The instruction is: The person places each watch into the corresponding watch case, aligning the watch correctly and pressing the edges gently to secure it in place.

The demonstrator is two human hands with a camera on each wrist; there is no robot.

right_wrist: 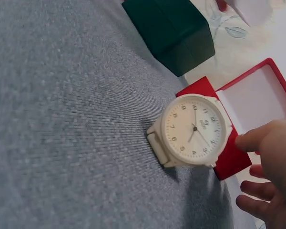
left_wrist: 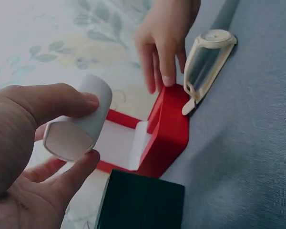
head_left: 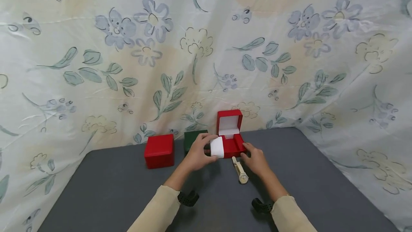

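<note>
My left hand [head_left: 199, 152] pinches a white watch cushion [head_left: 217, 147] between thumb and fingers; in the left wrist view the cushion [left_wrist: 81, 119] is a rounded roll, held above the boxes. A red watch box [head_left: 232, 147] stands with its lid up, showing a white lid lining and a red inside. Fingers of my right hand [head_left: 256, 160] touch the box's right front corner. In front of that box lies a cream wristwatch [head_left: 240, 171], its strap toward the box; the right wrist view shows its round numbered dial [right_wrist: 196, 129].
A closed red box [head_left: 159, 151] sits to the left on the grey table [head_left: 109, 182]. Between the two red boxes is a dark green box [head_left: 193, 138], partly behind my left hand. Floral cloth [head_left: 193, 46] hangs behind and beside the table.
</note>
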